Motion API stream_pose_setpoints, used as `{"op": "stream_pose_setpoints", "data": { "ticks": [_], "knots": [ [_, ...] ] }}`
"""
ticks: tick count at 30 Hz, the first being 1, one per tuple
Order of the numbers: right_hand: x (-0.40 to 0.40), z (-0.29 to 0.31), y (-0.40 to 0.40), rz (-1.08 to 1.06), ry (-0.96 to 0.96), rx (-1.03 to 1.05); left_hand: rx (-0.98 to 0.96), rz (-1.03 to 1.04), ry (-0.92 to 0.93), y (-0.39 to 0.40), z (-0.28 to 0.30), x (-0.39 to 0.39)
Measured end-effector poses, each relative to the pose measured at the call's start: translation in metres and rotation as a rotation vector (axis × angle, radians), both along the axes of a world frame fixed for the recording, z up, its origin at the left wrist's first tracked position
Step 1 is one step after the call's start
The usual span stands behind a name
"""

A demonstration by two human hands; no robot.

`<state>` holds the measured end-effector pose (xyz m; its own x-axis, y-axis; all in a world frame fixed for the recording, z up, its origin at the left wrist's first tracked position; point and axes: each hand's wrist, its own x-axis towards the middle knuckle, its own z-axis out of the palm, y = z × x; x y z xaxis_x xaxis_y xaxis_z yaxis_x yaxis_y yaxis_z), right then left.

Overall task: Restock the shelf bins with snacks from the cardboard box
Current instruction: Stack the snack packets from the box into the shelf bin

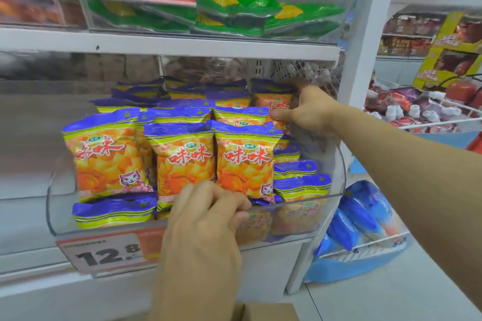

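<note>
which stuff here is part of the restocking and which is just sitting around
Job: orange and purple snack packets; clear plastic shelf bin; brown cardboard box; left hand; right hand.
Lying about: green packets; blue packets; yellow display carton.

- Orange snack packs [243, 161] with purple-and-yellow striped tops, red characters, pink cat.
- Clear shelf bin [336, 164].
- Green packets [234, 12] with yellow patches in upper clear bin.
- White price tag [104, 253], black digits, orange block.
- Blue packs [362, 214] in white wire basket.
- Brown cardboard box [266, 312].
</note>
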<state>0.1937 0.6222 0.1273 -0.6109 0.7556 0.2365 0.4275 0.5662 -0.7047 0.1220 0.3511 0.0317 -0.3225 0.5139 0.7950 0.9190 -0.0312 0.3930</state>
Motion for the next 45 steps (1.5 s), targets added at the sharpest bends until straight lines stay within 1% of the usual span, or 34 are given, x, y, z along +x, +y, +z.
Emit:
{"op": "stream_pose_setpoints", "data": {
  "ticks": [2,6,10,14,18,23,26,28,31,33,34,38,42,44,45],
  "knots": [
    [-0.005,-0.001,0.004,-0.024,-0.012,0.022,0.006,-0.01,-0.002,0.0,-0.001,-0.001],
    [-0.017,-0.002,0.015,-0.006,-0.051,0.022,0.046,-0.008,0.021,0.001,-0.005,-0.004],
    [-0.025,0.0,0.023,-0.026,-0.052,0.024,0.076,0.009,0.04,0.002,-0.006,-0.002],
    [-0.035,0.0,0.036,-0.059,-0.133,0.076,0.09,0.024,0.044,0.008,-0.008,-0.002],
    [-0.04,-0.006,0.052,-0.087,-0.127,0.059,0.102,0.028,0.028,0.012,-0.01,-0.001],
    [-0.041,0.0,0.028,-0.117,-0.072,0.045,0.115,0.036,0.05,0.014,-0.011,-0.003],
    [-0.037,0.004,0.022,-0.168,-0.097,0.119,0.115,0.041,0.053,0.014,-0.011,-0.003],
    [-0.03,0.007,0.015,-0.179,-0.095,0.108,0.104,0.045,0.05,0.012,-0.011,0.001],
    [-0.015,0.011,0.003,-0.162,-0.142,0.1,0.067,0.04,0.034,0.007,-0.011,0.004],
    [-0.004,0.009,-0.005,-0.148,-0.155,0.068,0.048,0.04,0.003,0.004,-0.01,0.006],
    [0.001,0.008,-0.01,-0.159,-0.169,0.085,0.047,0.04,-0.021,0.002,-0.009,0.008],
    [0.025,0.004,-0.036,-0.192,-0.249,0.154,0.138,0.014,-0.054,-0.012,-0.004,0.018],
    [0.057,0.004,-0.077,-0.198,-0.257,0.243,0.207,-0.017,-0.071,-0.03,-0.011,0.028],
    [0.072,0.0,-0.096,-0.231,-0.202,0.253,0.195,-0.036,-0.105,-0.039,-0.019,0.036],
    [0.078,-0.004,-0.105,-0.252,-0.137,0.251,0.174,-0.037,-0.13,-0.043,-0.025,0.04]
  ]
}}
